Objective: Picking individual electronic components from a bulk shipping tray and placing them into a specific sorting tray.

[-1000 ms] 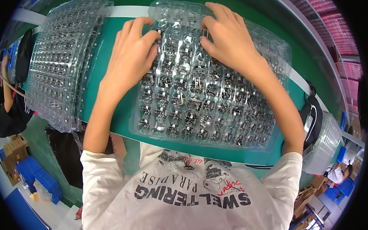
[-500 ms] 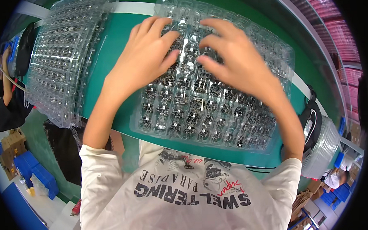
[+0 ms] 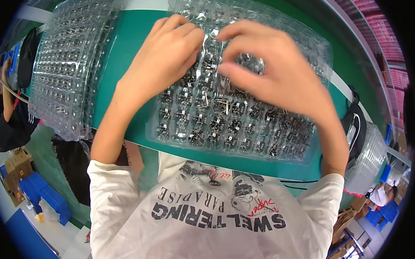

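Note:
A clear plastic blister tray point(image 3: 175, 139) lies on the green worktop in front of me. Small black electronic parts with white marks and silver legs point(image 3: 221, 105) sit in its pockets. Over the tray's far left part, my left hand point(image 3: 167, 55) is closed, its fingers curled down and their tips hidden. To its right, my right hand point(image 3: 269, 64) bends thumb and forefinger into a ring, the tips nearly meeting above the middle pockets. Motion smears this hand, and whatever its fingertips hold cannot be made out.
More filled clear trays point(image 3: 68, 66) are stacked at the left on the green worktop point(image 3: 121, 54). At the right edge are a black bag-like item point(image 3: 353, 134) and more clear trays point(image 3: 368, 157). Blue bins point(image 3: 43, 197) stand lower left. Another person's arm point(image 3: 7, 94) shows far left.
My left hand has gone from spread fingers to curled ones. My right thumb and forefinger have drawn closer together. The tray sits slightly higher in the picture.

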`<state>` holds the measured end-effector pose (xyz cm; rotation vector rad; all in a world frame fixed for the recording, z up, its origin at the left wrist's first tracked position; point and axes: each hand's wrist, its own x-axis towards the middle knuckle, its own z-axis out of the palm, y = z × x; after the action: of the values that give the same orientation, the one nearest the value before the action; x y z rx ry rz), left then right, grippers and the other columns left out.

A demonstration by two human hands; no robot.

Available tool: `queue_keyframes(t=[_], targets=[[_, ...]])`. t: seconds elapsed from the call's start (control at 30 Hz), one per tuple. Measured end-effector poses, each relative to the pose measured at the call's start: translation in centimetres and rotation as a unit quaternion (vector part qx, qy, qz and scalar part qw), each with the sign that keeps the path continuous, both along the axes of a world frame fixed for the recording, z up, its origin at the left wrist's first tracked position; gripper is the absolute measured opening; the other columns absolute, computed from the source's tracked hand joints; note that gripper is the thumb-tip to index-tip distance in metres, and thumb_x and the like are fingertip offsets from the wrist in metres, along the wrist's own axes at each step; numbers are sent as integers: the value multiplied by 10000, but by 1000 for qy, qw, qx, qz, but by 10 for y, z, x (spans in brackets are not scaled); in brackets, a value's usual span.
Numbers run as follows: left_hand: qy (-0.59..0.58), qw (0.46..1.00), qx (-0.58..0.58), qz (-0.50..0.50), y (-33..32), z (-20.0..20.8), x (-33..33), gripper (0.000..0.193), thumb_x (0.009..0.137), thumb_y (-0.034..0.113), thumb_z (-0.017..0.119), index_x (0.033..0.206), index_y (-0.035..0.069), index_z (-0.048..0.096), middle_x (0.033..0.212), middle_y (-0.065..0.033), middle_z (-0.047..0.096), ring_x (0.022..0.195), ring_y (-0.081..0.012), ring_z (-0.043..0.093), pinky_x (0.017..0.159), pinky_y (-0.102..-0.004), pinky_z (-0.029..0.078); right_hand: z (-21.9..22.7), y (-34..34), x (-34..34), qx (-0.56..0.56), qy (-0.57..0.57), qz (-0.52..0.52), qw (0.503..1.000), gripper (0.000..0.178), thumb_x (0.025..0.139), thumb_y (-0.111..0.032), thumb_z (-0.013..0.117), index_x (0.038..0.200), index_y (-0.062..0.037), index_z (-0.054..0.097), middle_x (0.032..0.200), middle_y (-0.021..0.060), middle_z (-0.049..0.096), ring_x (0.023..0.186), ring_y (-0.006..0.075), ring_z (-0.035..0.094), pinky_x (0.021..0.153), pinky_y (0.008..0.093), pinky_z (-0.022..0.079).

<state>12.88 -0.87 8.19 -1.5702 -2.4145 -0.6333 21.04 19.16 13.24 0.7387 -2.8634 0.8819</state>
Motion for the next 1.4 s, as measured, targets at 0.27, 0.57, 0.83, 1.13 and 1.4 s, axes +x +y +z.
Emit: queue_keyframes(t=[0.27, 0.57, 0.83, 1.13, 1.4], targets=[[-35, 998, -40, 33, -2, 4, 2, 301, 716, -59, 584, 993, 40, 522, 864, -97, 587, 914, -297, 534, 777, -396, 439, 16, 119, 29, 32, 21, -222, 974, 203, 826, -114, 615, 981, 16, 613, 1092, 128, 622, 996, 267, 593, 889, 334, 439], [-239, 968, -18, -77, -9, 36, 16, 221, 758, -26, 601, 973, 19, 589, 885, -127, 585, 832, -297, 577, 730, -380, 467, -8, 142, 73, 123, -18, -220, 968, 210, 758, -51, 633, 963, -10, 615, 933, 130, 601, 865, 276, 591, 789, 324, 464], [-117, 981, 21, -150, 75, 12, 17, 160, 781, 79, 662, 899, -3, 591, 944, -112, 531, 921, -300, 544, 795, -407, 457, -5, 143, 77, 257, -39, -281, 924, 125, 739, -51, 645, 863, -34, 644, 668, 104, 560, 599, 248, 547, 573, 352, 436], [25, 993, -10, -111, 128, -6, 9, 72, 762, 55, 622, 779, -11, 600, 895, -132, 557, 912, -309, 560, 770, -426, 476, 15, 124, 95, 87, -200, -252, 943, 169, 750, -3, 647, 918, 8, 631, 601, 83, 513, 552, 148, 518, 523, 288, 419], [-141, 966, -20, -213, 91, 17, 35, 110, 786, 87, 643, 828, 11, 576, 894, -114, 539, 900, -308, 553, 773, -406, 461, 10, 136, 92, 145, -112, -211, 960, 111, 726, -23, 657, 827, 19, 637, 647, 83, 566, 549, 146, 543, 507, 271, 408]])
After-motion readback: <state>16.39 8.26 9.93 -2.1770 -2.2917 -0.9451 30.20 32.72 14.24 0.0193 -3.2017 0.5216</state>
